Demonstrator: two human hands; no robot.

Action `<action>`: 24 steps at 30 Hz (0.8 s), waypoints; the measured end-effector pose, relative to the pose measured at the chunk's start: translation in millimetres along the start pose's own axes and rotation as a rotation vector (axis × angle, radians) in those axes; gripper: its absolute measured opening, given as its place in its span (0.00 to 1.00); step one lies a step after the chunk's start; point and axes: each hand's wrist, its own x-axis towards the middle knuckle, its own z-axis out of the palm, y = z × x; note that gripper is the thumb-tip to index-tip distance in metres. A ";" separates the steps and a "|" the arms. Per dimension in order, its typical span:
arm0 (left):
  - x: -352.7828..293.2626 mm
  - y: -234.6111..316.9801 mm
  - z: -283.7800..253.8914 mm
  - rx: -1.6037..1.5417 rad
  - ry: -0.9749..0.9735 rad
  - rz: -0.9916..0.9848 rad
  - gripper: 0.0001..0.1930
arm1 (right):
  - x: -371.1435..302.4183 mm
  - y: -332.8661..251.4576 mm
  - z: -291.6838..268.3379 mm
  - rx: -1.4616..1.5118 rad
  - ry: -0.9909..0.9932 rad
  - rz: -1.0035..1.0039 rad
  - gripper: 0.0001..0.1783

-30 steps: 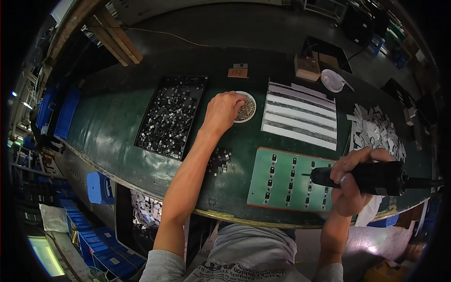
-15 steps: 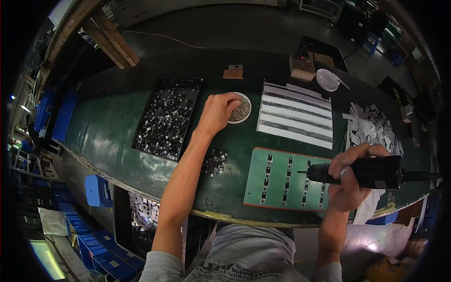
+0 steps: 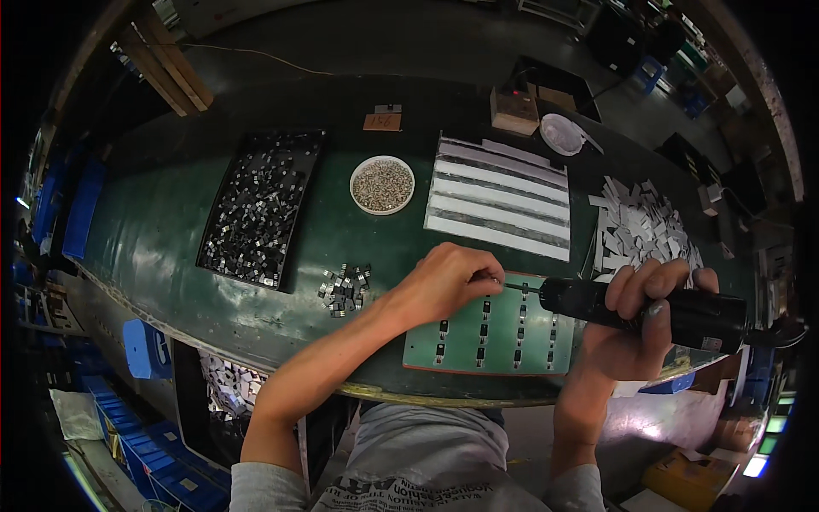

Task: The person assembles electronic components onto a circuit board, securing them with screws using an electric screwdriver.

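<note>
My right hand (image 3: 640, 320) is wrapped round a black electric screwdriver (image 3: 572, 300), its thin bit pointing left above the green board (image 3: 461, 363). My left hand (image 3: 448, 283) has its thumb and fingers pinched at the tip of that bit; whatever they hold is too small to make out. Rows of small black components with metal tabs (image 3: 485, 333) sit on the board, part of it hidden under my left hand. Beyond stands a round white dish (image 3: 352, 189) of tiny metallic pieces that look like screws. Left of the board lies a loose pile of black components (image 3: 345, 290).
A black tray (image 3: 207, 256) full of similar components lies at the left. White strips (image 3: 499, 200) are laid out behind the board, and a heap of pale cut pieces (image 3: 644, 226) is at the right. Farther back are a wooden block (image 3: 514, 111) and a white bowl (image 3: 561, 135).
My left hand has left the dish and come near and right, to the screwdriver's tip. The screwdriver stays in my right hand over the board. The whole view has shifted somewhat.
</note>
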 end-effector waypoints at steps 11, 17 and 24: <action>-3.2 1.1 5.4 0.040 -0.029 0.055 0.09 | -2.3 2.8 -3.3 0.012 -0.053 0.035 0.33; -5.3 2.9 2.5 0.040 -0.037 0.049 0.10 | -2.1 3.3 -0.9 0.003 -0.080 0.030 0.33; -5.3 -0.1 3.9 0.015 -0.046 0.058 0.11 | -2.8 -0.2 4.2 -0.020 -0.044 0.024 0.33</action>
